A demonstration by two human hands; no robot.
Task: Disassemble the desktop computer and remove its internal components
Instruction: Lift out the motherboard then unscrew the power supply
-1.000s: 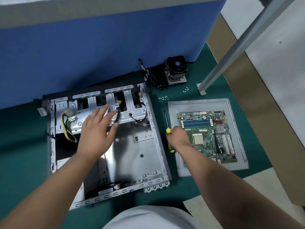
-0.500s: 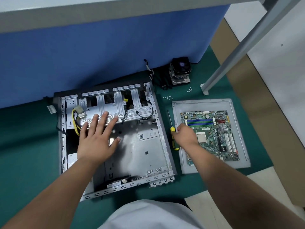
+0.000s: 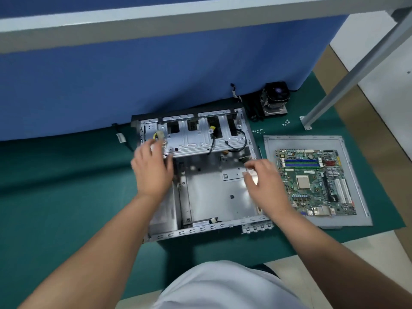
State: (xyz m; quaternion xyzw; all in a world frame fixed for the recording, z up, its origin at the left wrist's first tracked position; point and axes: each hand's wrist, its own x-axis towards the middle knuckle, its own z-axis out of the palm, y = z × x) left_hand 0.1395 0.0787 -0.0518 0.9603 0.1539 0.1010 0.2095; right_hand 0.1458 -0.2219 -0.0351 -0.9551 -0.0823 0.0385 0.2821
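Note:
The open metal computer case [image 3: 211, 197] lies flat on the green mat, its main bay bare. A silver drive cage [image 3: 196, 139] with black and yellow cables spans its far end. My left hand [image 3: 153, 168] hovers over the cage's left end by the yellow-wired connector, fingers spread and blurred. My right hand [image 3: 265, 184] is over the case's right wall, fingers loosely bent and holding nothing. Only the dark tip of the screwdriver [image 3: 259, 150] shows past that hand. The removed motherboard [image 3: 312, 181] rests on a grey side panel [image 3: 359, 197] to the right.
A CPU cooler with fan [image 3: 275, 99] stands at the back by the blue partition [image 3: 156, 74]. Loose screws [image 3: 258, 131] lie on the green mat [image 3: 66, 186] between case and cooler. A grey metal post [image 3: 334, 92] slants down at the right.
My right hand let go of the yellow-handled screwdriver and moved left over the case's right wall. My left hand slid from the cage's middle to its left end.

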